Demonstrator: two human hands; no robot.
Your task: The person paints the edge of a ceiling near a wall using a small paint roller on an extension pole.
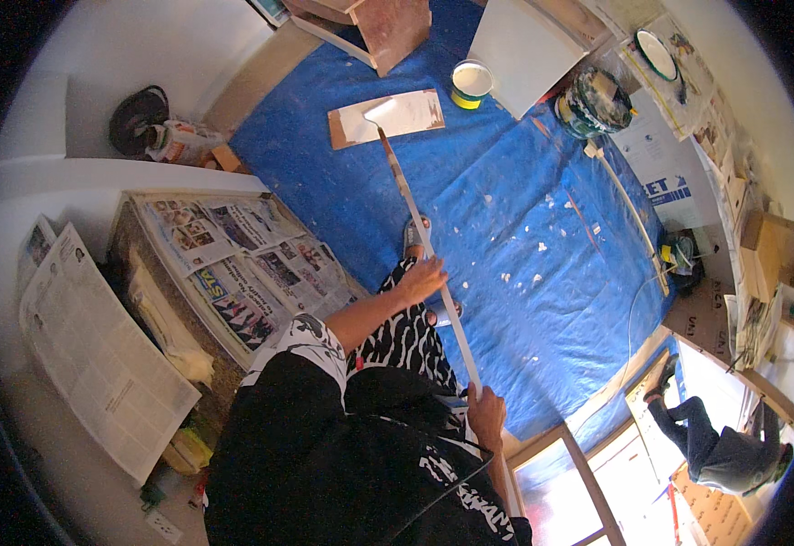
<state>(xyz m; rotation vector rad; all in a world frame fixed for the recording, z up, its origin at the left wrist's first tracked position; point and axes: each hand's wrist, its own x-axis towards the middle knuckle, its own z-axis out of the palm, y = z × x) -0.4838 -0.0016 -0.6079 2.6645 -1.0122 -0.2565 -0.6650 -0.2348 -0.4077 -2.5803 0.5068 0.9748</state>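
Both my hands are closed around a long pale pole [456,329] with a paint roller [381,113] at its far end. My left hand [422,280] grips it midway, above my feet, and my right hand [486,417] holds it near the lower end by my body. The roller rests on a flat wooden board [350,133] that lies on a blue tarp. White paint covers much of the board, while its ends still show brown wood. Just right of the board stands a small paint bucket [472,84] with a yellow-green side.
The creased blue tarp [506,209] has scattered white flecks. A wooden cabinet piece [397,32] and a white panel [522,55] stand at the back. A dark paint-stained bucket [594,105] is at right. Newspaper-covered furniture [251,264] stands left. Another person [724,450] is at lower right.
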